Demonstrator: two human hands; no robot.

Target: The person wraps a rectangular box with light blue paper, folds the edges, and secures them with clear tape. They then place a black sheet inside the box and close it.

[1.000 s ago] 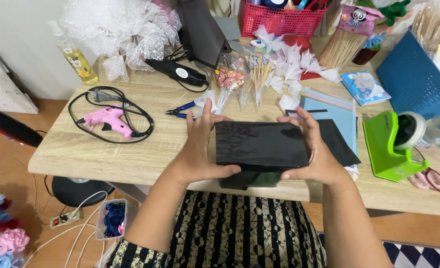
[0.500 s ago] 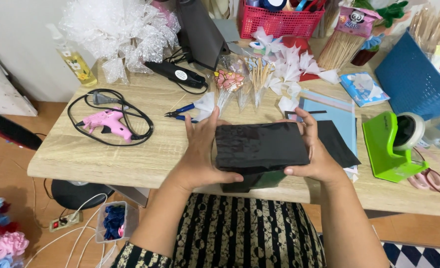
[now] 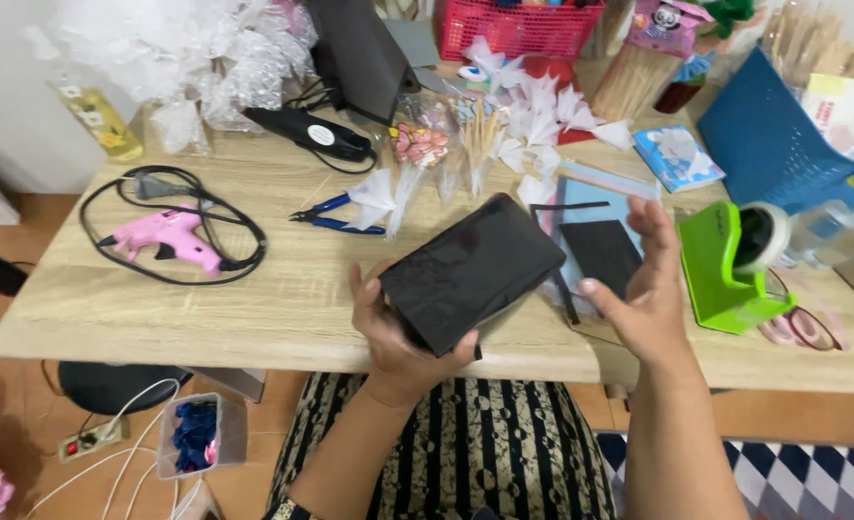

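Black wrapped box [image 3: 472,273] sits tilted in the left hand [image 3: 398,332], above the near edge of the wooden table [image 3: 283,299]; the left hand is closed on its lower left corner, thumb over the front edge and palm underneath, so it alone carries the box; the right hand [image 3: 648,289] is open, fingers spread, just beside the box's right end and not touching it. To handle this well, the judgement is that the left grip should stay under the corner while the right palm meets the free end squarely, since a 1-handed hold on a glossy wrap could slip or crease the paper. Outward from the grip, a black sheet [image 3: 600,255] lies on a blue sheet under the right hand; a green tape dispenser [image 3: 725,270] stands close to the right, narrowing room on that side; blue-handled pliers [image 3: 336,214] and white folded paper pieces [image 3: 543,111] lie beyond the box; a pink glue gun [image 3: 167,236] with its black cord lies well apart to the left. Open room is mainly the bare tabletop between the cord and the box, and the space over the lap in front of the table edge.
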